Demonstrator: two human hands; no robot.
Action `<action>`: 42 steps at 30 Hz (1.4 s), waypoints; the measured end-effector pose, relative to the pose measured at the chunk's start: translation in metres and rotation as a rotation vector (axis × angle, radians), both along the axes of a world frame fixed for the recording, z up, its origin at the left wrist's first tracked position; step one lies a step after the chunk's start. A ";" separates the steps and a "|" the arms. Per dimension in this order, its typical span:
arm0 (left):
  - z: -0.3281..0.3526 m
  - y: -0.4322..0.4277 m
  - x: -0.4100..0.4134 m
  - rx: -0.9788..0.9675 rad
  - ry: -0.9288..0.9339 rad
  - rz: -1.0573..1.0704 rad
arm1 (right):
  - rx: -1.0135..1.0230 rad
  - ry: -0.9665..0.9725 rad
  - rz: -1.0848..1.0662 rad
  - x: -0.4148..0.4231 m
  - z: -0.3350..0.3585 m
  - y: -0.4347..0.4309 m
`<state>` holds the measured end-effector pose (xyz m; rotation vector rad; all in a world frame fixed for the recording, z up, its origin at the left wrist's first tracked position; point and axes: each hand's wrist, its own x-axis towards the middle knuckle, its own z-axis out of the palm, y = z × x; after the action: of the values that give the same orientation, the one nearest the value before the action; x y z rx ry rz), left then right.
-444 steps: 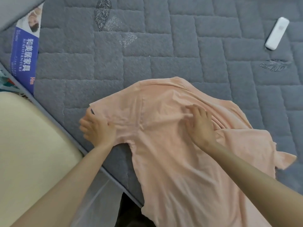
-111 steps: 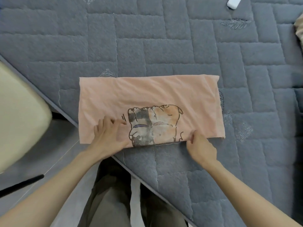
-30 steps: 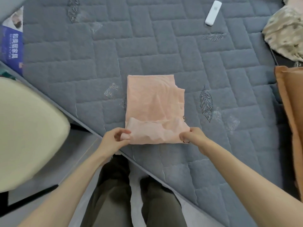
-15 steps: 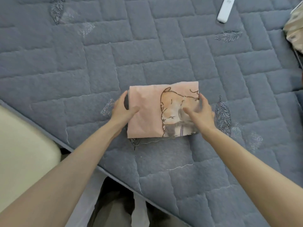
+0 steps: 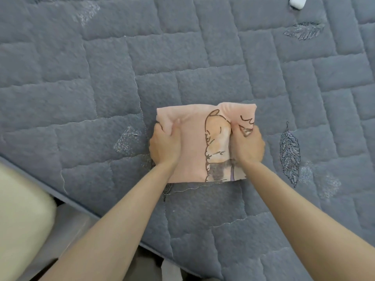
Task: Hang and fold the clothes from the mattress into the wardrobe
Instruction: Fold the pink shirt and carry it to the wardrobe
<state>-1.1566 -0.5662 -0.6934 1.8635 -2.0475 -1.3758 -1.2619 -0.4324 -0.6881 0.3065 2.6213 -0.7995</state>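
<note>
Peach folded shirt (image 5: 194, 151) on mattress (image 5: 101, 94) | hands (image 5: 165, 146) (image 5: 248, 147) grip opposite sides | backs up

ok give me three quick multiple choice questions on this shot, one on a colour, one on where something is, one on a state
1. What colour is the folded shirt?
A. green
B. peach
C. black

2. Where does the white object lie?
A. on the shirt
B. on the mattress, at the view's top right edge
C. under the shirt

3. What are the left hand and the right hand doing?
A. gripping the shirt's two sides
B. lying flat and open on the mattress
C. both holding the white object

Answers:
1 B, the cloth is peach with a cartoon print.
2 B, it sits well beyond the shirt, partly cut off by the frame.
3 A, each hand curls round one side edge.
</note>
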 end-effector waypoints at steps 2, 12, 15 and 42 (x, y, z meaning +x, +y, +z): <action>-0.003 -0.006 0.004 0.002 0.100 0.032 | -0.026 0.024 0.032 0.000 0.007 0.001; 0.070 -0.014 0.074 0.027 0.389 0.152 | -0.293 0.027 0.213 0.027 0.105 -0.001; 0.110 -0.007 0.112 0.019 0.398 0.211 | -0.355 0.014 0.298 0.051 0.141 -0.004; 0.415 0.319 0.608 -0.432 0.459 1.390 | -0.699 -0.377 1.638 0.515 0.405 0.041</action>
<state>-0.5488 -0.2470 -0.2783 1.7843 -0.4274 -0.7121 -0.7466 -0.3911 -0.2834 -1.4657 1.2852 -0.7336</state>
